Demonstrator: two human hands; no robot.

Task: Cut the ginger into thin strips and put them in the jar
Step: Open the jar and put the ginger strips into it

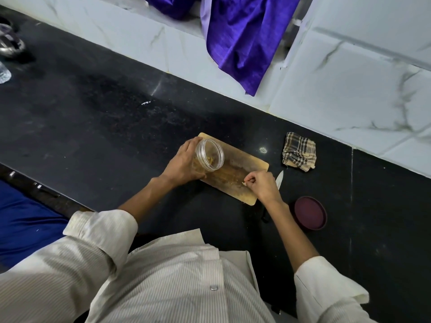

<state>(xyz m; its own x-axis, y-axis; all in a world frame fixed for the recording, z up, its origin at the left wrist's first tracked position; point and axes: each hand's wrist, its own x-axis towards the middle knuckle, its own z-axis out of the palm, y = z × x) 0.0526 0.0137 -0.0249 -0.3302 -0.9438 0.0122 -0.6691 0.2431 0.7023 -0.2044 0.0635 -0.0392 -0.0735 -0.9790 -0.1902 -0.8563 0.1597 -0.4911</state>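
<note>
A clear plastic jar [210,155] with yellowish ginger strips inside is tilted over the left end of a wooden cutting board [254,164]. My left hand [184,163] grips the jar from the left side. My right hand [262,184] hovers at the board's near right edge and pinches a small pale ginger piece [245,183] between thumb and fingertips. Ginger residue smears the middle of the board. A knife lies on the counter right of the board; only its white blade tip [279,178] shows behind my right hand.
A dark red jar lid [309,213] lies on the black counter [116,127] to the right. A checked folded cloth [299,151] sits beyond the knife. Purple fabric [242,40] hangs over the marble-tiled wall. Glassware [9,43] stands at the far left.
</note>
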